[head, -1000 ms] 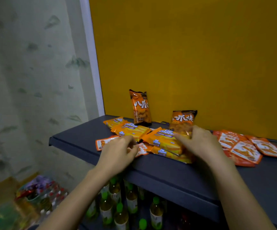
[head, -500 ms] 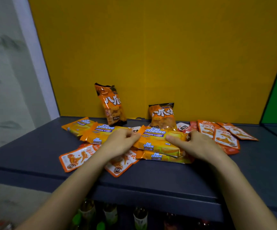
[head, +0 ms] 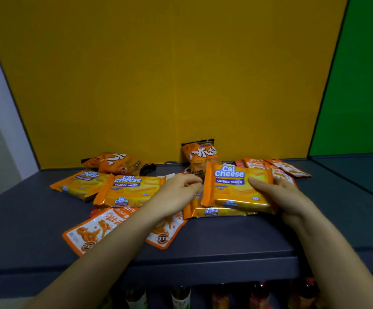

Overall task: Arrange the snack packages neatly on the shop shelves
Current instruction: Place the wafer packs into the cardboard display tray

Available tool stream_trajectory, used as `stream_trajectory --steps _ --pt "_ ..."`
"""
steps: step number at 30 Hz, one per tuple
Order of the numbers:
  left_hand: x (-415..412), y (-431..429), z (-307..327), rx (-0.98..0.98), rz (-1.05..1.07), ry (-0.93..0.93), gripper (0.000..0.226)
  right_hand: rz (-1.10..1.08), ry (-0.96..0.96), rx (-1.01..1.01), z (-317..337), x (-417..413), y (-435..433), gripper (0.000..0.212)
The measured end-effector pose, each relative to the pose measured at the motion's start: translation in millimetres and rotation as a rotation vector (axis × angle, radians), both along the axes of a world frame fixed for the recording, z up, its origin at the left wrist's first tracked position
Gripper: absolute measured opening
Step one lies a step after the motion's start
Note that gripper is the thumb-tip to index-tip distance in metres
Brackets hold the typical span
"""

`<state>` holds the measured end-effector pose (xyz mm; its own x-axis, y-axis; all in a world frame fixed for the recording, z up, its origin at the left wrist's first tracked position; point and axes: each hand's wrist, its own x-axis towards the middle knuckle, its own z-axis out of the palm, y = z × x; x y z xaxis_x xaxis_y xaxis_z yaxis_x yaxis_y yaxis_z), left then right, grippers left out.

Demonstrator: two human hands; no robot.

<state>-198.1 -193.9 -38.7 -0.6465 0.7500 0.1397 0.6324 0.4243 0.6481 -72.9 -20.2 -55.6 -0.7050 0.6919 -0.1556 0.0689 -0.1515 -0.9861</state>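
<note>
Head view, shop shelf [head: 225,237], dark blue-grey, running across the lower half of the frame; yellow back panel [head: 158,74] behind it, green panel [head: 359,85] at the right edge

- Right hand [head: 286,197], centre right: grip pinching the tilted Cal Cheese pack [head: 232,190], thumb on the front face, the other fingers behind its right end. Print reads "Cal Cheese / CHEESE WAFER"; the pack's near edge rests on a second Cal Cheese pack [head: 212,212] lying flat under it
- Left hand [head: 176,195], centre: fingers curled at the left edge of the tilted pack; cannot tell whether this grip pinches anything
- Left of centre: two more flat Cal Cheese packs [head: 129,190], overlapping, same wording legible on the nearer one
- Back row: one orange chip bag [head: 114,162] lying on its side, one upright chip bag [head: 200,156] leaning on the yellow panel; large white Chinese characters on both
- Flat orange-and-white sachets [head: 96,230] at lower left, partly under the left forearm; further sachets of the same kind [head: 290,169] at the right rear; small print unreadable
- Bottle tops [head: 181,295] show under the shelf, bottom edge, dim
</note>
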Motion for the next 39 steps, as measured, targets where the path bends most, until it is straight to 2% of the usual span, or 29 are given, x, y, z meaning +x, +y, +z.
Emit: stream_trajectory --steps 3,5,9,12,14,17,22,25,29,32,35,39 --pt "-4 -5 -3 -0.006 0.054 -0.175 0.042 -0.012 0.066 -0.153 1 10 11 0.020" --pt "-4 -6 -5 0.000 0.078 -0.346 0.047 -0.031 0.082 -0.239 1 16 16 0.012" --pt "-2 -5 -2 0.208 0.143 -0.703 0.052 -0.037 0.077 -0.320 -2 20 19 0.014" --pt "-1 -3 2 0.388 0.139 -0.966 0.036 -0.016 0.074 -0.328 -2 17 17 0.014" --pt "0 0 1 0.401 0.143 -1.052 0.027 0.008 0.076 -0.332 -2 16 16 0.014" --pt "3 8 -3 0.426 0.157 -1.123 0.027 0.018 0.091 -0.341 -1 18 16 0.014" --pt "19 24 -9 0.417 0.139 -1.092 0.028 0.058 0.137 -0.393 -1 18 12 0.015" --pt "22 21 -10 0.481 0.143 -1.038 0.023 0.100 0.168 -0.390 5 14 7 0.015" --pt "2 -17 4 0.595 0.235 -0.875 0.014 0.105 0.200 -0.368 14 12 6 0.013" --pt "-29 -57 16 0.627 0.386 -0.671 0.011 0.140 0.177 -0.343 13 8 -1 0.012" --pt "-55 -84 18 0.561 0.477 -0.549 0.023 0.186 0.154 -0.351 7 -3 -15 0.013" --pt "-75 -96 12 0.346 0.533 -0.394 0.017 0.210 0.146 -0.343 2 -17 -28 0.012"
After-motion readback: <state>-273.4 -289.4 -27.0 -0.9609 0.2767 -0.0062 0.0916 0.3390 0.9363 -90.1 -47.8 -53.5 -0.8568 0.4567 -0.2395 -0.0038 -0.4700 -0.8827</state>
